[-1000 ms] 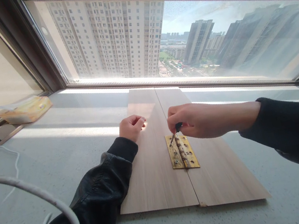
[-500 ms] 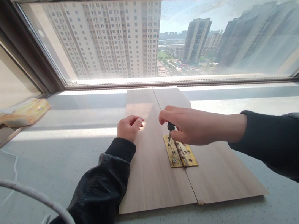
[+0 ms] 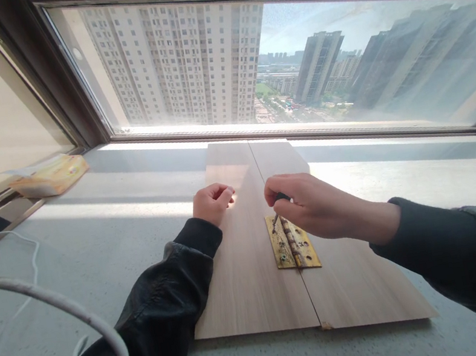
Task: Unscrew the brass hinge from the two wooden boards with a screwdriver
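Two pale wooden boards (image 3: 247, 281) lie side by side on a grey speckled sill. A brass hinge (image 3: 292, 243) sits across their seam. My right hand (image 3: 312, 208) is closed round a small dark-handled screwdriver (image 3: 277, 213), its tip on the hinge's upper left corner. My left hand (image 3: 213, 202) rests on the left board as a loose fist, fingers curled; whether it holds anything is hidden. Both arms wear black sleeves.
A wide window (image 3: 290, 58) with a dark frame runs along the far edge of the sill. A yellow tissue pack (image 3: 51, 176) lies at the back left. White cables (image 3: 33, 300) loop over the left side of the sill.
My right hand has turned the screwdriver a little and lowered its wrist, staying over the hinge's top left corner. The left hand has not moved; the view shifted slightly.
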`<state>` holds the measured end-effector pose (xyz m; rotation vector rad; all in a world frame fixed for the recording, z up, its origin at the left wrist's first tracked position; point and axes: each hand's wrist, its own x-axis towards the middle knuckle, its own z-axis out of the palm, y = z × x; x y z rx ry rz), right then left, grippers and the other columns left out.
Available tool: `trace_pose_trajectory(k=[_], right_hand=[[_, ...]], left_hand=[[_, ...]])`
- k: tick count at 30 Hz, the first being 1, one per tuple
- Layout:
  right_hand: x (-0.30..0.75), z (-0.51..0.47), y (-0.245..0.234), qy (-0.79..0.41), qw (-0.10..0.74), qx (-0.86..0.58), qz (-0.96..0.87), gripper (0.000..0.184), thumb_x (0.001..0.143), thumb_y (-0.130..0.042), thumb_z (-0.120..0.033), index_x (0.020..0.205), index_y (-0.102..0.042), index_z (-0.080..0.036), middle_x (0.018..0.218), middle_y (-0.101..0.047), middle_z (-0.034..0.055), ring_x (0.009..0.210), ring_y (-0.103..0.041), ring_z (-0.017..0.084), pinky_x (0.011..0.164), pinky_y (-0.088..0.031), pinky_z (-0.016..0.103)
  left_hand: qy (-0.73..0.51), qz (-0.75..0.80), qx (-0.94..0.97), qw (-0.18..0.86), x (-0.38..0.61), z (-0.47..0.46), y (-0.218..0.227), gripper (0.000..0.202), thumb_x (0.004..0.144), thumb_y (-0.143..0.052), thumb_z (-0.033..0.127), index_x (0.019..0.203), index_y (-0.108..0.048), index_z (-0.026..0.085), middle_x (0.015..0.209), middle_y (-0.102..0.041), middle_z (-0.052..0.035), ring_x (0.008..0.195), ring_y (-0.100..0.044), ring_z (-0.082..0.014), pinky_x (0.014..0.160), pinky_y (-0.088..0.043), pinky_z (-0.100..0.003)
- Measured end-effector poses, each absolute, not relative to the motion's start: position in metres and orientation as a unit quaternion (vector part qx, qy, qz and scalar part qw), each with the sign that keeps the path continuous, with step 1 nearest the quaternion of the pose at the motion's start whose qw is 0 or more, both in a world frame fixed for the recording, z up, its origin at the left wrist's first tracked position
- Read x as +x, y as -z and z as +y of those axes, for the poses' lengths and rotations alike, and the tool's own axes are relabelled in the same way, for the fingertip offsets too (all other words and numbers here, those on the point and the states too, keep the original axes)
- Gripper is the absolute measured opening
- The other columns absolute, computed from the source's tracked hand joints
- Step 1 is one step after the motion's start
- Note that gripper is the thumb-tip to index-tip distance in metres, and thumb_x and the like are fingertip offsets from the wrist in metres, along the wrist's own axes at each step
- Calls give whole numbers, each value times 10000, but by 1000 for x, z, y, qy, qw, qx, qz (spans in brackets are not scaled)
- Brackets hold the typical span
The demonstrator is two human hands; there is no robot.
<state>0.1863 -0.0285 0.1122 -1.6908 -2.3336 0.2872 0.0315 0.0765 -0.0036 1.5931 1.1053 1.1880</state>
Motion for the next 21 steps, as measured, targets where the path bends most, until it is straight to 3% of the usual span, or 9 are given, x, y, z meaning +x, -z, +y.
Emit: trace_pose_trajectory(k=[3,6,8,11,14,21], right_hand=[[187,-31,-116,-53,218,-596,-771,138,775,-357,-139,658,-409,-191,577,-444,-18,537,-382,112,513,-275,251],[191,-30,-120,-32,235,-609,-757,188,782,-322,-126,626,-400,-197,516,-387,-23,499,-356,114,493,-272,255],[194,-26,-116,-22,162,-635,-755,211,810,-319,-170,642,-445,-197,527,-428,-14,506,-385,120,491,-287,256],[197,-18,-96,-5,-6,-667,-745,336,837,-381,-382,593,-501,-186,566,-514,23,521,-450,145,471,-280,267],[198,-12,-73,-23,-59,-653,-755,481,844,-367,-504,537,-526,-169,572,-541,54,521,-496,164,455,-282,270],[189,-17,-61,-31,-84,-599,-795,367,878,-360,-347,674,-592,-149,670,-602,105,603,-567,205,510,-329,300]], left_hand=[[-474,442,634,422,31,76,3,235,699,-555,331,673,-664,124,546,-606,-14,489,-529,-104,518,-436,-217],[-474,442,635,421,31,76,4,234,697,-557,332,675,-668,127,550,-609,-15,492,-532,-106,522,-440,-218],[-475,443,634,420,32,77,4,234,694,-559,333,668,-668,128,545,-609,-16,488,-530,-106,518,-439,-218],[-478,444,633,418,32,78,5,229,691,-559,333,658,-664,132,537,-607,-12,479,-525,-105,508,-434,-216],[-478,444,634,416,32,78,5,222,688,-564,332,648,-658,135,535,-609,-10,480,-526,-104,511,-435,-216],[-472,447,636,415,32,77,3,222,698,-562,331,654,-662,138,543,-613,-10,494,-532,-106,525,-440,-217]])
